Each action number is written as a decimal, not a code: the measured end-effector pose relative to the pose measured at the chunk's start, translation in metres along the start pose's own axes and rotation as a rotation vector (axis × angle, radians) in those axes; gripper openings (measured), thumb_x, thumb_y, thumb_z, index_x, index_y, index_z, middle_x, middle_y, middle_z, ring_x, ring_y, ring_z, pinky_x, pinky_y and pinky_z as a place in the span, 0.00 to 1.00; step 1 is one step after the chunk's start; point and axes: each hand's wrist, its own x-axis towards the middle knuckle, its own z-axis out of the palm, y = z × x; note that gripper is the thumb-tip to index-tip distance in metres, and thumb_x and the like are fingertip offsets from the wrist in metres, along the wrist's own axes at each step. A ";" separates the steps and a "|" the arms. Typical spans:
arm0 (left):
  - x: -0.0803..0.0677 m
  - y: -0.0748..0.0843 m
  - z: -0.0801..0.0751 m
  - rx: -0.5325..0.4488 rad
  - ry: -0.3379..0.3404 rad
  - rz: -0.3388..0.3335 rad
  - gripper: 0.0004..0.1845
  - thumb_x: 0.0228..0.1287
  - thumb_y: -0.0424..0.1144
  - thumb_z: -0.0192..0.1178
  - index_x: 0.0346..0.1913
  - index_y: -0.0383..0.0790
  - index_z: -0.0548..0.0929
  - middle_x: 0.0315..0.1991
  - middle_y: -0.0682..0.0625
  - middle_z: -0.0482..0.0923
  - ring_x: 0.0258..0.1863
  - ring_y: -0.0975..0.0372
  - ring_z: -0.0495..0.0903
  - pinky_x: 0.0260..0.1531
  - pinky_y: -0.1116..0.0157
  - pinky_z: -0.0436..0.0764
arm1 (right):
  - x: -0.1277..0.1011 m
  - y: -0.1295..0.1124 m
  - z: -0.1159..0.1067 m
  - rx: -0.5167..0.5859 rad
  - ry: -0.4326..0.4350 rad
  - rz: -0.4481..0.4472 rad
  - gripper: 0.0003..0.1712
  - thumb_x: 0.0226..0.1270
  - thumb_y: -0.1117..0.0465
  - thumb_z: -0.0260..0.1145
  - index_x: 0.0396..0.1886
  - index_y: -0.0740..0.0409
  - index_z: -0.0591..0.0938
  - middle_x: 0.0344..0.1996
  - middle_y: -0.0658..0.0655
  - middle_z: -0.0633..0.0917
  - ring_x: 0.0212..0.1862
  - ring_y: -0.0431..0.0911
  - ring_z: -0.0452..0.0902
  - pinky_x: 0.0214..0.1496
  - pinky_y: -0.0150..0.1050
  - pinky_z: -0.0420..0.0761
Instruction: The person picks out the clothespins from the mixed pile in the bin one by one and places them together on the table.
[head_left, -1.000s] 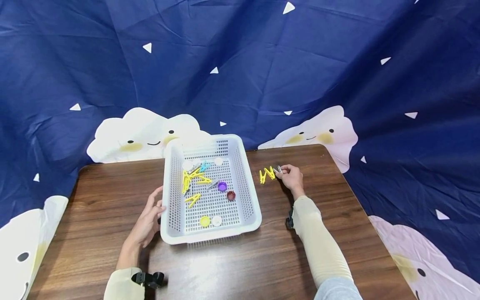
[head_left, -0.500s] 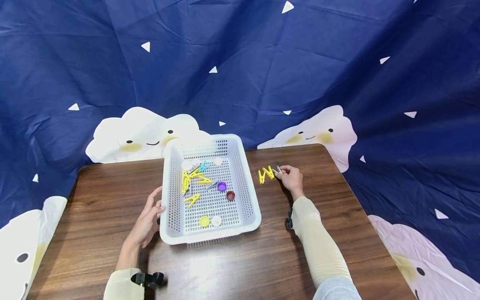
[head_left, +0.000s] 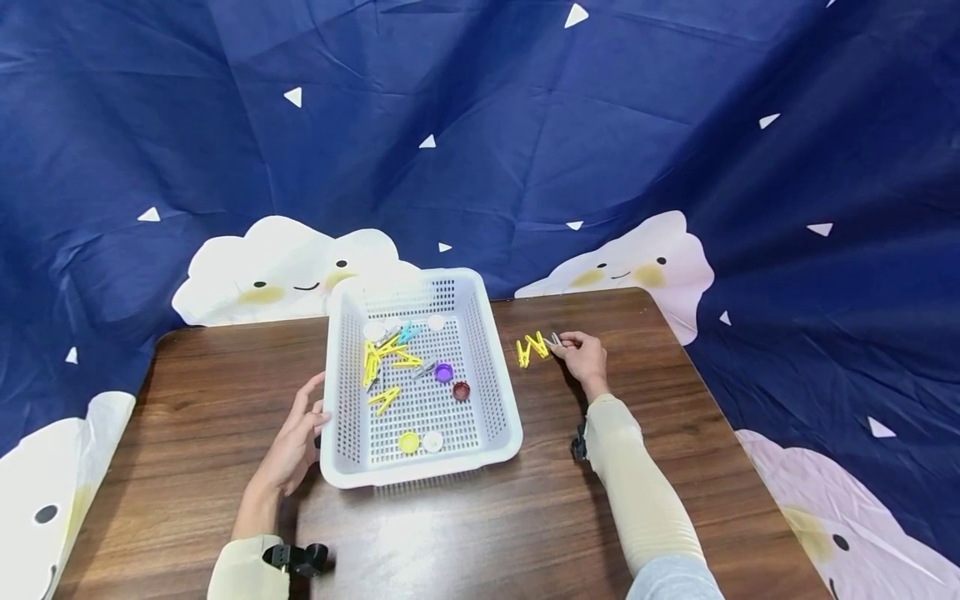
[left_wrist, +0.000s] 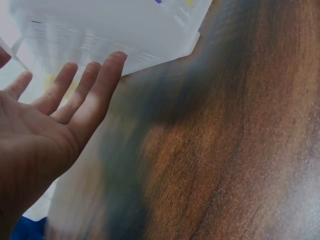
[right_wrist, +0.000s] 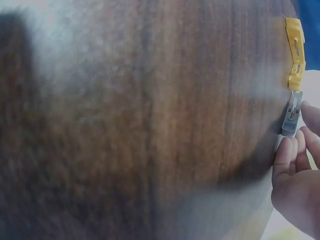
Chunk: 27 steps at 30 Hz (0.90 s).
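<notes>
A white perforated basket (head_left: 495, 400) stands on the brown wooden table (head_left: 187, 400); inside lie several yellow clothespins (head_left: 386, 398), a grey one, a blue one and several bottle caps (head_left: 444, 372). My left hand (head_left: 294, 440) rests flat with straight fingers (left_wrist: 107, 75) against the basket's left wall (left_wrist: 100, 35). To the right of the basket, my right hand (head_left: 581, 354) pinches a grey clothespin (right_wrist: 291, 114) lying on the table, right next to two yellow clothespins (head_left: 531, 347).
A dark blue cloth (head_left: 480, 125) with cloud faces hangs behind and around the table. The table's right edge (head_left: 720, 408) runs close to my right arm. Bare wood lies in front of the basket (head_left: 480, 533).
</notes>
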 end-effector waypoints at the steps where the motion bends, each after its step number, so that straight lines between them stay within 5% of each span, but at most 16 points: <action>1: 0.000 0.000 0.000 0.000 -0.002 0.001 0.34 0.80 0.38 0.41 0.81 0.58 0.41 0.77 0.34 0.52 0.67 0.48 0.68 0.53 0.42 0.74 | 0.000 0.000 0.000 0.007 0.003 0.000 0.17 0.64 0.58 0.74 0.49 0.63 0.87 0.43 0.62 0.88 0.48 0.54 0.79 0.58 0.46 0.72; 13: 0.001 0.000 0.000 -0.011 -0.004 0.009 0.34 0.80 0.37 0.40 0.81 0.58 0.41 0.77 0.33 0.51 0.65 0.51 0.70 0.52 0.43 0.74 | -0.002 -0.002 -0.004 0.050 0.022 -0.037 0.17 0.62 0.59 0.72 0.48 0.62 0.87 0.39 0.57 0.88 0.45 0.51 0.79 0.54 0.47 0.74; 19: 0.001 0.000 -0.001 -0.012 -0.002 0.004 0.34 0.80 0.37 0.40 0.81 0.58 0.41 0.77 0.33 0.51 0.64 0.54 0.72 0.53 0.43 0.74 | 0.002 -0.008 -0.003 0.071 0.051 -0.015 0.19 0.64 0.58 0.73 0.52 0.62 0.87 0.43 0.61 0.87 0.45 0.50 0.79 0.53 0.41 0.73; 27: 0.001 -0.001 -0.002 -0.019 -0.007 0.010 0.34 0.80 0.38 0.40 0.81 0.58 0.41 0.77 0.33 0.51 0.64 0.54 0.72 0.52 0.42 0.75 | 0.003 -0.028 -0.005 0.120 0.110 -0.098 0.18 0.64 0.60 0.73 0.51 0.63 0.87 0.40 0.60 0.87 0.39 0.44 0.78 0.45 0.35 0.73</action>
